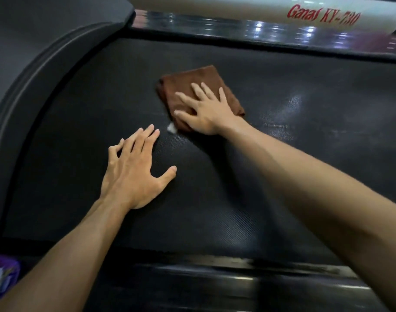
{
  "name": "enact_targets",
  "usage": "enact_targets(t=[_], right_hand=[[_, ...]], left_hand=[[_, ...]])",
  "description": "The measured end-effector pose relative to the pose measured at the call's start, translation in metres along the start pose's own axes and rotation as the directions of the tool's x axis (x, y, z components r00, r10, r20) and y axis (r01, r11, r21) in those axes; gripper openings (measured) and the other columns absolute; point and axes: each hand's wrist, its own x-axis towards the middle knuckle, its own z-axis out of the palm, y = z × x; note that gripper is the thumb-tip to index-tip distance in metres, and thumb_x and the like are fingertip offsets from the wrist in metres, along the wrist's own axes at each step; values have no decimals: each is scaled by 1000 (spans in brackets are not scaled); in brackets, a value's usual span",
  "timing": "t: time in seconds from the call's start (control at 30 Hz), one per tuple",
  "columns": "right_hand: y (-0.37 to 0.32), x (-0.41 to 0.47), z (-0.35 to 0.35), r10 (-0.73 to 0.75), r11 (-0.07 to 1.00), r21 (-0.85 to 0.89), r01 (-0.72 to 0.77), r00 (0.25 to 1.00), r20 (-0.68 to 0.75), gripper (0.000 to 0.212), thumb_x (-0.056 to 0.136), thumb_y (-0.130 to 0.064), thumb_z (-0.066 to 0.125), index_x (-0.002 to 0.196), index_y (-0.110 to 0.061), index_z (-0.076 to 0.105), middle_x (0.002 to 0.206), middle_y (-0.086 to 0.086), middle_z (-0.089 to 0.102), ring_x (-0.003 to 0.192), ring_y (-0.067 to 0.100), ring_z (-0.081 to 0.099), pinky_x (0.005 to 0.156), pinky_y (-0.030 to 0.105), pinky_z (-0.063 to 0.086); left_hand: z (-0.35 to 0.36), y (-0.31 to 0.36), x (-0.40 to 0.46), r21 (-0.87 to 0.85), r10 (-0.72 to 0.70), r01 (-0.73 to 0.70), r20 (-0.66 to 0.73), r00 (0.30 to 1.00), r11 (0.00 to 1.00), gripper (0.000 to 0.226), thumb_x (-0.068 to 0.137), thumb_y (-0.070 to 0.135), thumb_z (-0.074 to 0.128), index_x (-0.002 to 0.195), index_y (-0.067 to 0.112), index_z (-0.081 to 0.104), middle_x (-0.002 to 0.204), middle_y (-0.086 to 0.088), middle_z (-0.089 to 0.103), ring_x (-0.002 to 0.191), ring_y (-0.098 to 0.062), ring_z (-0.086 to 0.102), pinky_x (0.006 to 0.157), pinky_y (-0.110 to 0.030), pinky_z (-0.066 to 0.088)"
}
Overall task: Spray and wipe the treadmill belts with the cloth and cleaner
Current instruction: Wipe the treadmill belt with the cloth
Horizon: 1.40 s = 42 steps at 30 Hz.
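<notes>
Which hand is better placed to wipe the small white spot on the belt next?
The right hand: it already presses flat on the brown cloth, and the white spot lies just beside the cloth's near corner. The left hand rests bare on the belt.

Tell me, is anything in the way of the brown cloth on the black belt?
Nothing visible blocks it. The right hand presses flat on the brown cloth, and the belt around it lies bare. The left hand rests on the belt nearer the camera, apart from the cloth. A small white foam spot sits at the cloth's edge.

Both forearms are bare to the frame edge, the left hand (134,170) and right hand (206,111) ungloved.
</notes>
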Motion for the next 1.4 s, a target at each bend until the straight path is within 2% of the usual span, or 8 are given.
enact_targets(t=[0.1, 0.33, 0.6, 0.87, 1.03, 1.13, 1.27, 1.4], right_hand=[[34, -55, 4, -42, 997, -64, 42, 999, -4, 65, 100, -74, 27, 160, -53, 12, 174, -4, 0, 160, 19, -5, 126, 58, -4], [63, 19, -23, 354, 935, 24, -355, 934, 50, 74, 99, -76, 23, 163, -43, 10, 173, 10, -4, 160, 29, -7, 122, 67, -5], [4, -45, 13, -108, 993, 35, 110, 993, -38, 63, 101, -72, 29, 159, -53, 18, 174, -2, 3, 160, 16, -6, 126, 53, -11], [57, 11, -10, 400, 912, 109, -395, 916, -21, 69, 101, -72, 24, 163, -44, 14, 174, 7, -4, 159, 25, -11, 123, 62, -12], [-22, 36, -15, 159, 981, 97, -168, 982, 97, 69, 103, -69, 25, 164, -40, 9, 173, 8, -8, 159, 27, -12, 123, 62, -11], [-45, 18, -29, 60, 946, 305, -107, 985, 160, 74, 106, -62, 28, 166, -29, -3, 172, 8, -14, 159, 24, -13, 126, 53, -9], [-26, -41, -21, 346, 843, 519, -142, 881, -322, 68, 105, -26, 39, 164, -4, 13, 172, 18, 6, 159, 30, 2, 127, 51, 3], [7, -95, 14, 480, 847, 353, -398, 858, -183, 66, 102, -23, 36, 162, -2, 18, 172, 16, 9, 160, 27, -2, 127, 54, -6]], left_hand=[[1, 2, -2, 3, 3, -3, -3, 1000, 1000, 101, 78, 81, 15, 163, 26, 15, 170, 12, 7, 156, -10, 4, 124, -44, 16], [0, 3, -2, -10, 5, -5, 4, 1000, 1000, 102, 76, 80, 13, 163, 26, 13, 170, 14, 4, 156, -8, 1, 124, -43, 12], [0, 1, -3, -11, 6, -6, -15, 1000, 1000, 101, 78, 80, 16, 162, 25, 15, 170, 12, 7, 157, -10, 4, 124, -44, 16], [2, 2, -3, -20, 12, -13, -29, 1000, 1000, 101, 78, 80, 16, 162, 25, 16, 170, 13, 7, 156, -9, 4, 124, -43, 13], [2, -1, -2, -61, 7, -9, -29, 1000, 998, 104, 77, 81, 19, 163, 24, 7, 171, 11, 0, 156, -10, 10, 123, -42, 14], [1, 0, -4, -113, 31, -34, -30, 999, 993, 110, 76, 84, 29, 164, 23, 2, 171, 11, -3, 154, -14, 17, 124, -44, 17], [-9, -4, 0, -371, -52, -1, -133, 990, 929, 94, 81, 74, 42, 160, 26, 25, 169, 12, 12, 153, -12, 19, 122, -44, 18], [-22, 38, 48, -286, -14, -77, -303, 953, 955, 60, 91, 50, 45, 145, 25, 54, 162, 1, 37, 151, -19, 27, 124, -46, 20]])
